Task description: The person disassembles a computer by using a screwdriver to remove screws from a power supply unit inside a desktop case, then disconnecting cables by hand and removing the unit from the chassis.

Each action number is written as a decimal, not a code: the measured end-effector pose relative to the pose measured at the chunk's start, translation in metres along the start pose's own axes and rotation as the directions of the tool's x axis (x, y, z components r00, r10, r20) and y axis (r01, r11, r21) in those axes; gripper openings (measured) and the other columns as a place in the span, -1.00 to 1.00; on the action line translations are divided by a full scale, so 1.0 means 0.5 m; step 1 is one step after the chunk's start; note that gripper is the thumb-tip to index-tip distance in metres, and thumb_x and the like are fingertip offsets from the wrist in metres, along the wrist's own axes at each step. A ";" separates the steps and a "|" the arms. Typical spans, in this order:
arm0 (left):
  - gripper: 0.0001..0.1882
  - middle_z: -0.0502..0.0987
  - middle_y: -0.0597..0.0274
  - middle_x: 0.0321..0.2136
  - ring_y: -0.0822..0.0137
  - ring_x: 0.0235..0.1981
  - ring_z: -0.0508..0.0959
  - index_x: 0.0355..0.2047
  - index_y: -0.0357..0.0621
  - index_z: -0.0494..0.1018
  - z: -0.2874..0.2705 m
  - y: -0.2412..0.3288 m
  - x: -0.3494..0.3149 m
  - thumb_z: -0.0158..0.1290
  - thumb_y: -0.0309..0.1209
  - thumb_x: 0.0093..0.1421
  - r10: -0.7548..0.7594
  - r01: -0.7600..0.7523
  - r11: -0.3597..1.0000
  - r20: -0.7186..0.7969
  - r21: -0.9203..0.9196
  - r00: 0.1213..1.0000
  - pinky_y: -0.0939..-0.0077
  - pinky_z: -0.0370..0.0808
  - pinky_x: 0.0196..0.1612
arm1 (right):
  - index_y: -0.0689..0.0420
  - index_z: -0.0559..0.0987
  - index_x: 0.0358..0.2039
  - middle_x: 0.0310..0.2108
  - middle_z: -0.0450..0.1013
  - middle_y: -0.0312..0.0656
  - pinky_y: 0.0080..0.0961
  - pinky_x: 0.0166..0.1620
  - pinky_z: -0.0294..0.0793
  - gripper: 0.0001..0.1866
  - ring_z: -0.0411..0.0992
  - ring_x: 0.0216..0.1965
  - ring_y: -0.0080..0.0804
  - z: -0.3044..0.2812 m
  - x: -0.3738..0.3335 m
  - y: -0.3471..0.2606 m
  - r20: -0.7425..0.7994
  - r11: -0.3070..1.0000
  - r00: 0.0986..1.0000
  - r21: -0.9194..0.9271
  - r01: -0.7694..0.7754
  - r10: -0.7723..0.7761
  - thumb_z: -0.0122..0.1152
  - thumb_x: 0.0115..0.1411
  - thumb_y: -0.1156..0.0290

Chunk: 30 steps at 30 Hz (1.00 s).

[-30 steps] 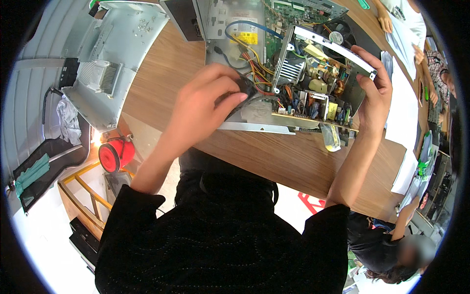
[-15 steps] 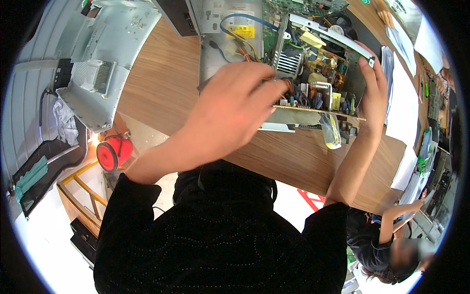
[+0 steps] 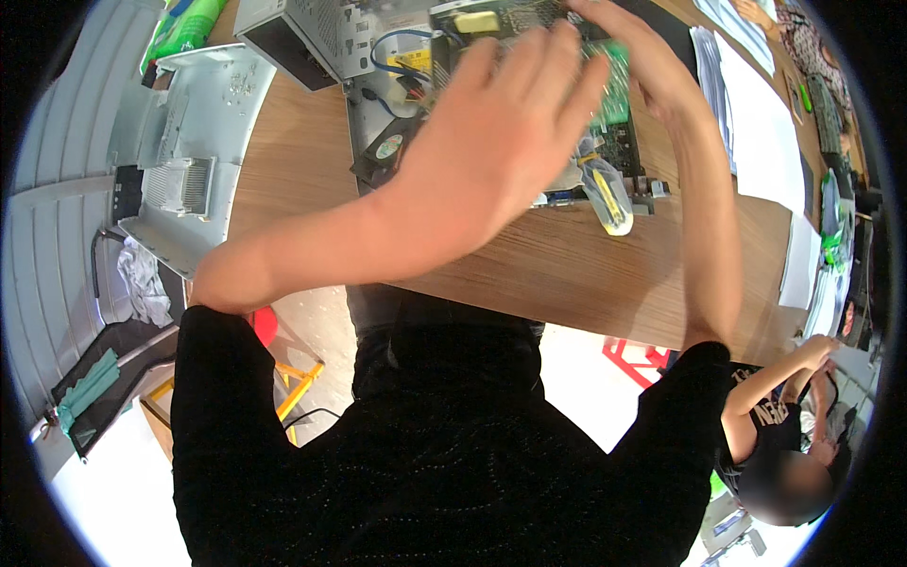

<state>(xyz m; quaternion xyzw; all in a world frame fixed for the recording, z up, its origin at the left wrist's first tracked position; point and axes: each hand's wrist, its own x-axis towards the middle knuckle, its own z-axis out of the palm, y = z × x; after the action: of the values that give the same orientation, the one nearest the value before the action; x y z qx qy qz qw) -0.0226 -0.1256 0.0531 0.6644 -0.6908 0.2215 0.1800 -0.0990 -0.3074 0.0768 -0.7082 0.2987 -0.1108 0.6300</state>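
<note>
The green board (image 3: 619,90) lies on the bench (image 3: 567,274) straight ahead of the person, beyond both hands, its long axis running roughly left to right. The left hand (image 3: 491,142) hangs above its near edge, flat, its grip spread wide and holding nothing. The right hand (image 3: 642,57) is nearer, fingers laid on the board's top; whether its grip pinches the edge I cannot tell. A clear-handled screwdriver (image 3: 609,194) lies just beside the board's near side.
</note>
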 end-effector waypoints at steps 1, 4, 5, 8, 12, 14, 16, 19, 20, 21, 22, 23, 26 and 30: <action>-0.15 0.38 -0.03 0.13 0.03 0.13 0.43 0.22 -0.19 0.32 -0.006 0.000 0.005 0.38 -0.33 -0.11 -0.107 0.105 0.993 0.026 0.051 0.994 0.16 0.37 0.14 | 0.07 0.61 0.01 -0.13 0.55 -0.20 -0.44 -0.05 0.46 -0.50 0.48 -0.09 -0.42 0.006 -0.011 -0.021 -0.018 0.992 0.997 0.105 -0.073 0.075 0.30 0.19 0.00; -0.14 0.37 -0.11 0.04 0.01 0.06 0.45 0.27 -0.22 0.25 -0.012 -0.010 0.017 0.36 -0.32 -0.03 -0.187 0.186 0.982 0.025 0.046 0.982 0.23 0.44 0.04 | -0.01 0.65 -0.12 -0.33 0.56 -0.27 -0.49 -0.31 0.49 -0.48 0.49 -0.34 -0.49 -0.016 0.061 -0.032 0.156 0.965 0.979 -0.247 -0.086 0.128 0.01 0.27 -0.17; -0.17 0.37 -0.12 0.04 -0.05 0.03 0.47 0.24 -0.21 0.24 -0.014 -0.018 0.017 0.34 -0.28 -0.01 -0.266 0.264 0.959 0.013 0.100 0.964 0.24 0.47 0.01 | -0.01 0.65 -0.12 -0.33 0.56 -0.27 -0.49 -0.31 0.49 -0.48 0.49 -0.34 -0.49 -0.012 0.089 -0.036 0.163 0.968 0.980 -0.240 -0.071 0.112 0.01 0.27 -0.17; -0.01 0.35 -0.23 0.06 -0.12 0.02 0.49 0.31 -0.27 0.08 -0.012 -0.033 0.011 0.36 -0.26 -0.05 -0.334 0.333 0.943 0.072 0.021 0.940 0.19 0.49 0.03 | -0.03 0.64 -0.32 -0.58 0.46 -0.37 -0.59 -0.56 0.41 -0.49 0.43 -0.61 -0.57 0.000 0.150 -0.038 0.126 0.872 0.959 -0.458 -0.172 0.255 -0.02 0.26 -0.20; 0.04 0.32 -0.28 0.13 -0.22 0.08 0.44 0.33 -0.29 0.03 -0.025 -0.065 0.014 0.37 -0.27 -0.06 -0.441 0.472 0.871 0.209 -0.137 0.873 0.07 0.46 0.10 | -0.04 0.63 -0.29 -0.55 0.49 -0.32 -0.51 -0.54 0.47 -0.48 0.46 -0.59 -0.52 0.013 0.173 -0.049 0.195 0.861 0.953 -0.497 -0.108 0.232 0.00 0.23 -0.24; 0.03 0.33 -0.27 0.13 -0.23 0.10 0.43 0.33 -0.30 0.03 -0.026 -0.097 0.014 0.36 -0.29 -0.07 -0.428 0.465 0.857 0.193 -0.224 0.883 0.09 0.43 0.14 | -0.03 0.62 -0.26 -0.50 0.51 -0.28 -0.44 -0.51 0.50 -0.48 0.48 -0.55 -0.48 0.018 0.187 -0.054 0.204 0.866 0.947 -0.485 -0.123 0.248 0.01 0.23 -0.23; 0.03 0.33 -0.26 0.12 -0.23 0.12 0.41 0.33 -0.30 0.04 -0.031 -0.122 0.011 0.36 -0.31 -0.09 -0.413 0.449 0.835 0.176 -0.318 0.894 0.10 0.40 0.18 | -0.02 0.62 -0.23 -0.45 0.53 -0.25 -0.37 -0.48 0.54 -0.49 0.50 -0.52 -0.43 0.018 0.189 -0.058 0.205 0.868 0.941 -0.475 -0.144 0.269 0.02 0.23 -0.21; 0.03 0.34 -0.24 0.11 -0.21 0.16 0.38 0.33 -0.29 0.06 -0.035 -0.144 0.007 0.36 -0.37 -0.12 -0.327 0.357 0.832 0.146 -0.425 0.934 0.15 0.33 0.26 | 0.00 0.59 -0.14 -0.36 0.55 -0.20 -0.26 -0.41 0.58 -0.45 0.51 -0.47 -0.37 0.013 0.190 -0.056 0.212 0.865 0.929 -0.471 -0.174 0.303 0.02 0.21 -0.23; 0.04 0.33 -0.21 0.11 -0.17 0.17 0.37 0.33 -0.27 0.07 -0.035 -0.150 0.009 0.36 -0.38 -0.13 -0.294 0.322 0.839 0.131 -0.440 0.947 0.18 0.31 0.27 | 0.00 0.59 -0.14 -0.35 0.54 -0.19 -0.26 -0.40 0.59 -0.44 0.52 -0.46 -0.36 0.011 0.193 -0.059 0.219 0.863 0.928 -0.476 -0.169 0.302 0.02 0.21 -0.23; 0.04 0.33 -0.19 0.11 -0.13 0.18 0.36 0.34 -0.25 0.08 -0.037 -0.155 0.009 0.37 -0.39 -0.14 -0.264 0.288 0.845 0.118 -0.450 0.957 0.21 0.29 0.28 | 0.01 0.59 -0.13 -0.34 0.54 -0.19 -0.26 -0.40 0.59 -0.44 0.52 -0.45 -0.36 0.009 0.194 -0.061 0.222 0.865 0.927 -0.472 -0.169 0.302 0.02 0.22 -0.23; 0.04 0.33 -0.19 0.11 -0.13 0.18 0.36 0.34 -0.25 0.08 -0.037 -0.161 0.003 0.37 -0.39 -0.14 -0.265 0.291 0.847 0.122 -0.446 0.957 0.21 0.29 0.28 | 0.01 0.59 -0.12 -0.33 0.54 -0.18 -0.26 -0.39 0.59 -0.43 0.52 -0.44 -0.35 0.008 0.196 -0.064 0.226 0.865 0.926 -0.474 -0.166 0.301 0.02 0.22 -0.23; 0.03 0.32 -0.18 0.11 -0.12 0.18 0.36 0.34 -0.24 0.09 -0.036 -0.168 -0.007 0.37 -0.41 -0.14 -0.215 0.239 0.855 0.107 -0.461 0.971 0.22 0.30 0.27 | 0.02 0.59 -0.11 -0.32 0.54 -0.18 -0.26 -0.38 0.60 -0.43 0.52 -0.43 -0.34 0.010 0.196 -0.064 0.233 0.861 0.922 -0.481 -0.166 0.308 0.01 0.22 -0.23; 0.00 0.31 -0.15 0.10 -0.08 0.18 0.35 0.33 -0.22 0.12 -0.029 -0.172 -0.015 0.35 -0.45 -0.14 -0.154 0.176 0.857 0.086 -0.484 0.984 0.23 0.30 0.26 | 0.04 0.58 -0.09 -0.29 0.54 -0.16 -0.25 -0.36 0.61 -0.42 0.53 -0.40 -0.32 0.005 0.206 -0.056 0.259 0.863 0.912 -0.477 -0.166 0.319 0.01 0.23 -0.23; -0.03 0.31 -0.12 0.08 -0.04 0.16 0.37 0.32 -0.21 0.17 -0.049 -0.131 -0.003 0.32 -0.50 -0.14 -0.140 0.158 0.875 0.072 -0.458 0.988 0.25 0.31 0.25 | 0.06 0.57 -0.06 -0.25 0.53 -0.14 -0.25 -0.33 0.62 -0.40 0.53 -0.37 -0.29 0.007 0.208 -0.054 0.272 0.851 0.898 -0.493 -0.179 0.346 0.01 0.24 -0.22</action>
<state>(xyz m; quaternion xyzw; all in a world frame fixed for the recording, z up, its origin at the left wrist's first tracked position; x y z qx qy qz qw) 0.0416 -0.1120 0.0773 0.6573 -0.6736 0.0239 0.3370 -0.0066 -0.3621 0.0793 -0.7958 0.2943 0.1789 0.4980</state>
